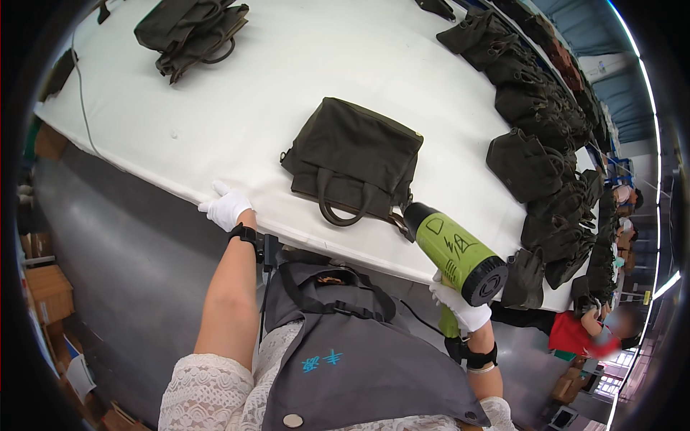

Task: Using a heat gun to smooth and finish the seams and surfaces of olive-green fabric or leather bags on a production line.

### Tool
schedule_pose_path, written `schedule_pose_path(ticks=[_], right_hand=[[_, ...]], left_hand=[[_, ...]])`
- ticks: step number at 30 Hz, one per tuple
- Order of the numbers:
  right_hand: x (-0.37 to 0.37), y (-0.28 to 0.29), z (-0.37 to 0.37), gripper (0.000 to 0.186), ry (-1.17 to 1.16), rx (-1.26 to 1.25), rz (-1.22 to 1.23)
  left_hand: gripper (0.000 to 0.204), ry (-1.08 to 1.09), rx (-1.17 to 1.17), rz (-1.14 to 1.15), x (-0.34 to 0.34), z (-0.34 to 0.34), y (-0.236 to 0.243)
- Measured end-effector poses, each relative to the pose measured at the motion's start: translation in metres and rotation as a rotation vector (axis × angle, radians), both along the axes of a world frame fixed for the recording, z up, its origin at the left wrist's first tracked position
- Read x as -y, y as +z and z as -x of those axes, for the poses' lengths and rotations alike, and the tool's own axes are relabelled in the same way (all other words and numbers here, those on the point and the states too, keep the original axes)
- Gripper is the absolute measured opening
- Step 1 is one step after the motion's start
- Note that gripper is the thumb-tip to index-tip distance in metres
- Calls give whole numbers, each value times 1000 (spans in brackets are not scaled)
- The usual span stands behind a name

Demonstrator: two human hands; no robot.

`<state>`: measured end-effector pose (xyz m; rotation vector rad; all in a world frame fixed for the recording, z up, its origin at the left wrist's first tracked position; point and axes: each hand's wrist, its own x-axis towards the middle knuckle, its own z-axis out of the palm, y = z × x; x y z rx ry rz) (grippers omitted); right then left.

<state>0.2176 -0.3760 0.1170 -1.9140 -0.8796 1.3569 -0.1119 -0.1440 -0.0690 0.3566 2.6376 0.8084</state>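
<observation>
dark bag lies ahead-left of my right hand, clamped on green heat gun, long axis slanting toward bag's near right corner; left hand, fingers parted, left of bag.

White worktop w/ grey flr alongside; brown boxes along L side. Far R: bright strip light, windows lower down, bluish panels up top.

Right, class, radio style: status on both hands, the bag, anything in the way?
Right hand gripping green heat gun. Left hand at table edge, apparently empty. Dark bag lying on table. Possible obstruction: nozzle beside bag's corner.
</observation>
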Motion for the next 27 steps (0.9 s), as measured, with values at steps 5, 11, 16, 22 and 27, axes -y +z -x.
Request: schedule_pose_path(ticks=[5,11,16,22,27], right_hand=[[-20,4,-7,17,46,4,-80],[-24,14,-3,15,8,-40,24],[-33,24,-13,18,81,-4,15],[-44,25,-12,19,75,47,-28],[-53,33,-13,14,105,34,34]], left_hand=[[70,18,5,-18,-2,1,-4],[70,10,15,-16,-3,6,-15],[69,7,15,-13,-2,5,-10],[69,24,-40,-24,-3,4,-13],[70,25,-15,-15,-3,7,-17]])
